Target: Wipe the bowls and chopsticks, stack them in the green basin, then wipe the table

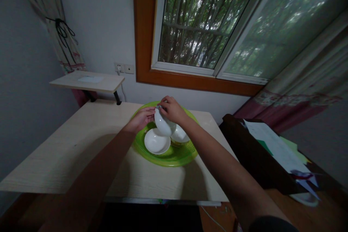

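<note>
A white bowl point(164, 124) is tilted up on its side above a round green plastic basin point(174, 162). My left hand point(143, 117) grips its left edge, fingers closed against the rim. From above, my right hand point(172, 108) is closed at the top of the same bowl; some small thing between those fingers is too unclear to name. Below, a second white bowl point(157, 141) lies in the basin with its hollow side up. To the right sits another white bowl point(180, 135), partly hidden by the raised one and my right forearm.
The basin stands on a pale wooden table point(103, 145). At the back left is a small raised shelf point(89, 81) on black legs. A dark cabinet point(252, 152) with papers point(272, 141) stands to the right, below a window point(201, 21).
</note>
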### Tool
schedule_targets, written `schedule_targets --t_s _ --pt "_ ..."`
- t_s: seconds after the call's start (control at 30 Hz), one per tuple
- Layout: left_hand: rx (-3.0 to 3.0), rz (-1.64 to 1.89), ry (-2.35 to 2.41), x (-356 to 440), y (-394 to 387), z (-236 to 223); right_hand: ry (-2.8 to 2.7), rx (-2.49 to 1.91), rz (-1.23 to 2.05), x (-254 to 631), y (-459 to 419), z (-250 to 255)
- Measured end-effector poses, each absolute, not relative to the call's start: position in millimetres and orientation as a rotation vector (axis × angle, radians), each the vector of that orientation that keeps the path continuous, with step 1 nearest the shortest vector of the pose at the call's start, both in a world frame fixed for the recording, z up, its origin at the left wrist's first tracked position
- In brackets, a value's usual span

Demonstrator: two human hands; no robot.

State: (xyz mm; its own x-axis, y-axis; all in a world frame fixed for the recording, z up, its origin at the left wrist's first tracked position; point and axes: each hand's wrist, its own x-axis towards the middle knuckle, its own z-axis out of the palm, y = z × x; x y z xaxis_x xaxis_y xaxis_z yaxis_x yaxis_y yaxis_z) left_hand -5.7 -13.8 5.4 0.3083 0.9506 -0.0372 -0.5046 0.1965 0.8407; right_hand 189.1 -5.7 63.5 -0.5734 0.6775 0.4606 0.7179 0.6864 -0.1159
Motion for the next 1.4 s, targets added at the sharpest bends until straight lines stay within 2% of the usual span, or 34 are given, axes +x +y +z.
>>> schedule_targets --t_s 0.13,0.23,0.63,0.87,1.13,1.4 --pt "0.847 1.118 0.658 -6 -14 7 -2.303 -1.372 0.000 188 16 66" --pt "0.844 1.119 0.654 -6 -14 6 -2.256 -1.433 0.013 185 17 62" --pt "0.680 1.051 0.737 -8 -14 13 -2.626 -0.799 -0.328 192 -61 47" --pt "0.754 1.048 0.734 -7 -12 7 -2.771 -0.652 -0.439 209 -89 36" --pt "0.650 1.042 0.783 -7 -15 15 -2.610 -0.837 -0.348 197 -78 35" --pt "0.639 1.047 0.799 -7 -14 14 -2.359 -1.136 -0.278 187 -27 33"
